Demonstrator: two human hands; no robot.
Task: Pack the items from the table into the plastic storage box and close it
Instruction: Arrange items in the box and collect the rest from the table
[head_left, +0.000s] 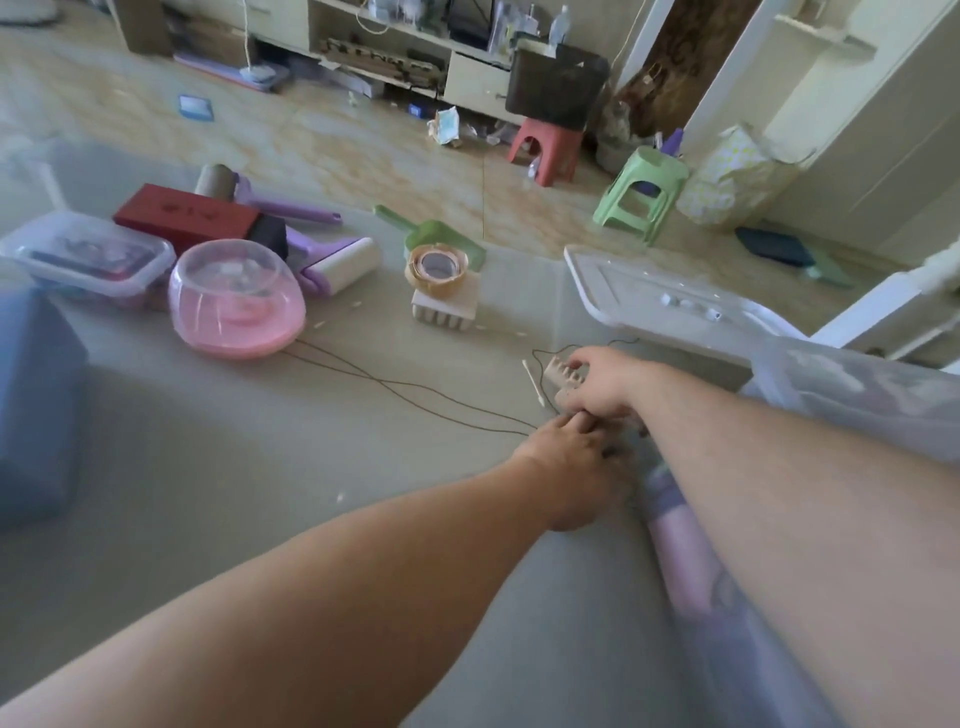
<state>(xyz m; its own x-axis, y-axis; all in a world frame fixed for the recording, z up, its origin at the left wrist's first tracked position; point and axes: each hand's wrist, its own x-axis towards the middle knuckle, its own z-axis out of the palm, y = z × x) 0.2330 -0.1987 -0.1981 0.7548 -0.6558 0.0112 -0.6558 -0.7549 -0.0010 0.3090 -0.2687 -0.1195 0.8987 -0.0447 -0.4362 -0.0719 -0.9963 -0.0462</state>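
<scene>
right hand (597, 382) is closing its grip on the small beige comb-like piece (563, 375) near the table edge, left hand (571, 462) curling in w/ fingers under it, can't tell what it's holding. best lifting clear of the thin cord (395, 384) before heading to the storage box (852, 395) just right.

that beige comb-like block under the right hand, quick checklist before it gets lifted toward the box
1. Right hand has the beige block: ok, fingers curl over it.
2. Left hand clear of the lift: not ok, its fingers meet the right hand.
3. Thin dark cord free of the block: cannot tell, it runs under the hands.
4. White lid off: ok, lying on the table.
5. Cotton swab clear: ok, beside the block.
</scene>
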